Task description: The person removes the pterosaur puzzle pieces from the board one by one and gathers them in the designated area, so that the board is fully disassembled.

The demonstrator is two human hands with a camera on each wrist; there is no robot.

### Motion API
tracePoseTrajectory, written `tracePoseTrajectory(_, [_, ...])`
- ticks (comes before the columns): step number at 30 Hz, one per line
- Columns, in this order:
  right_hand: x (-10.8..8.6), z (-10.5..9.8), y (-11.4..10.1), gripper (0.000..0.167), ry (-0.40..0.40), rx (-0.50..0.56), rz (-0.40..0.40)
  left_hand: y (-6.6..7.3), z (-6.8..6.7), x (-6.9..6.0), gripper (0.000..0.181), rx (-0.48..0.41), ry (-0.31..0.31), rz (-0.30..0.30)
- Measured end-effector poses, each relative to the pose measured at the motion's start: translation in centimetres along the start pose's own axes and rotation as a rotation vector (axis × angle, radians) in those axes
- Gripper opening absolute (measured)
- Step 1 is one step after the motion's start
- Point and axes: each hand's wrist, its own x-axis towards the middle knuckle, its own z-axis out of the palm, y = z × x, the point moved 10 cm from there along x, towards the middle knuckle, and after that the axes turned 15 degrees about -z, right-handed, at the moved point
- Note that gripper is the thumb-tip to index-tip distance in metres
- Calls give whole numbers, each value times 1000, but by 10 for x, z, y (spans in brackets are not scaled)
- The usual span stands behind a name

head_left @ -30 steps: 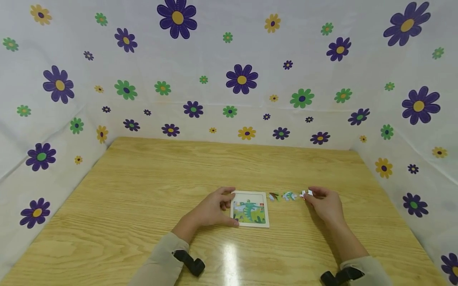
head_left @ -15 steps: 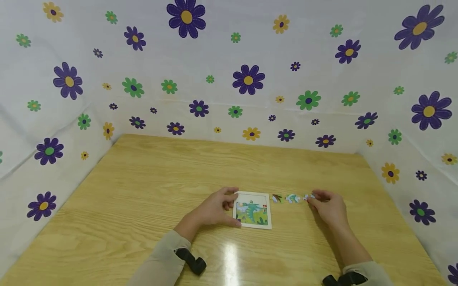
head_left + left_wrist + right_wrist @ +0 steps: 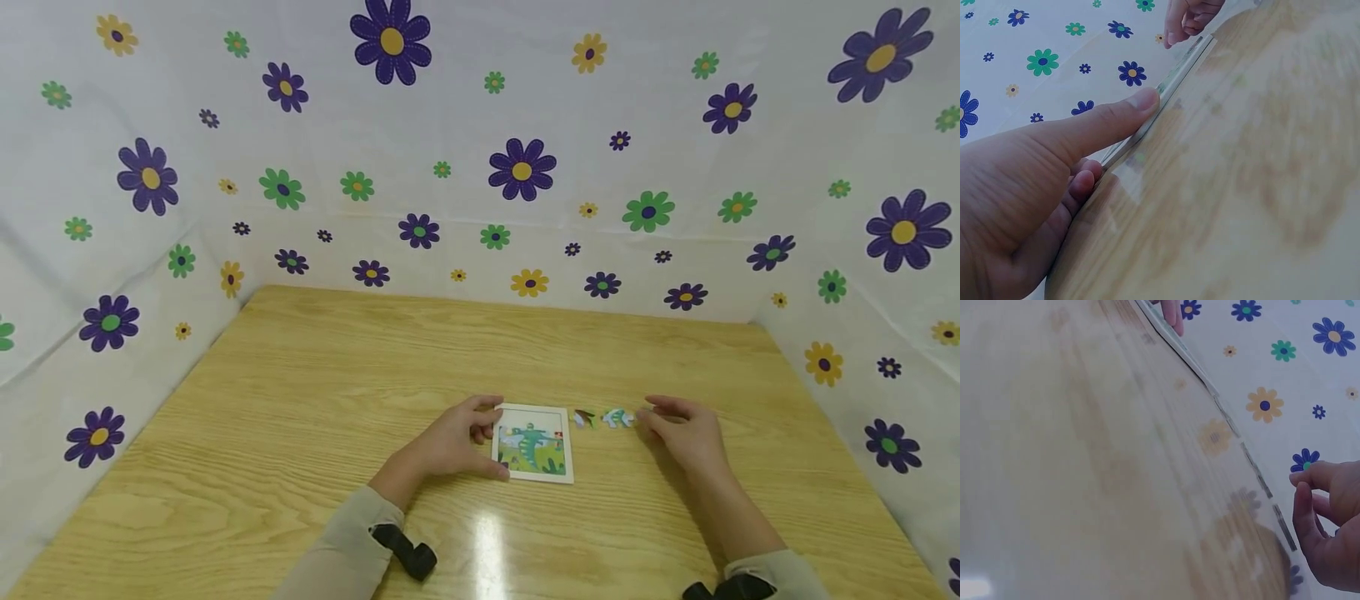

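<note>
A white-rimmed jigsaw puzzle board with a green dinosaur picture lies flat on the table. My left hand holds its left side, fingers at the far corner and thumb at the near one; the left wrist view shows the thumb on its edge. A brown-and-green puzzle piece and a blue-and-green one lie right of the board. Just beyond them is my right hand, thumb and index finger close together. In the right wrist view a third piece lies on the table below these fingertips; the head view hides it.
The wooden table stretches around the board. A white cloth printed with flowers hangs behind the table and along both sides. A black wrist strap sits over the left sleeve.
The right hand has shifted slightly left toward the two visible pieces, and its fingers now cover the third piece. The left hand stays on the board. The head view has turned a little left.
</note>
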Motion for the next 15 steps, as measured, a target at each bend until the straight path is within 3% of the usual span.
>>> tracePoseTrajectory(6, [0, 19, -18, 56, -82, 86, -49, -1, -2, 0, 104, 4, 14, -28])
tracePoseTrajectory(15, [-6, 40, -36, 50, -134, 98, -136, -2, 0, 1, 104, 12, 10, -29])
